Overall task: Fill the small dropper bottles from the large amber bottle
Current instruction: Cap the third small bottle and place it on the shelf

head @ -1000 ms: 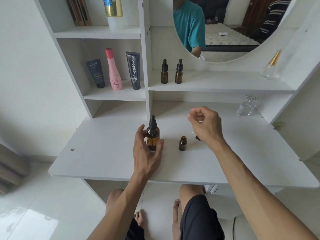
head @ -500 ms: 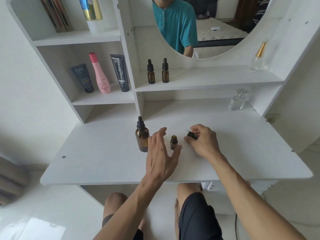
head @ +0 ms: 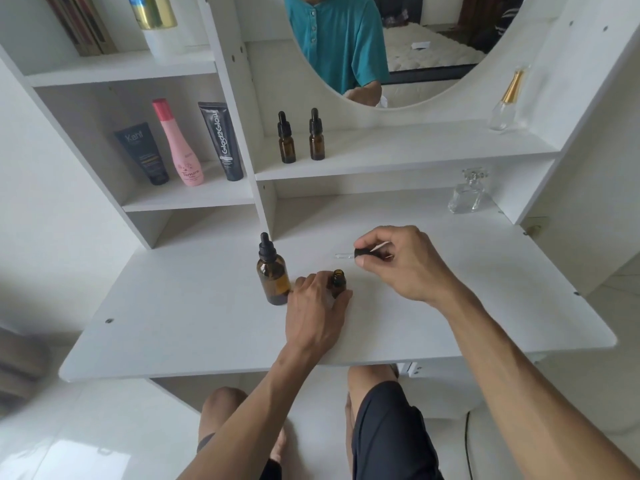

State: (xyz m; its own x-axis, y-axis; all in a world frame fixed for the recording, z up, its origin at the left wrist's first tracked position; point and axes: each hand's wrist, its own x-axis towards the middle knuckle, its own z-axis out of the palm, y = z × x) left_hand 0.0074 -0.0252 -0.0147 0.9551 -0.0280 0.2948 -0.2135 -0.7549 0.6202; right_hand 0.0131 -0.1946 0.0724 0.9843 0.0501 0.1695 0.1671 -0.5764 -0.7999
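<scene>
One small dropper bottle [head: 338, 279], uncapped, near tabletop [head: 450, 306] middle; we're gripping it w/ left hand [head: 317, 306], right hand [head: 403, 263] pinching its dropper cap [head: 362, 252]. Large amber bottle [head: 272, 277] just beside, capped. Risk: we're knocking either over, elbows crowding.

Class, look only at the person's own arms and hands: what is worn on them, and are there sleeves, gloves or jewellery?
Both forearms are bare, no sleeves showing. The left hand and right hand wear no gloves; no rings, watch or bracelet are visible.
</scene>
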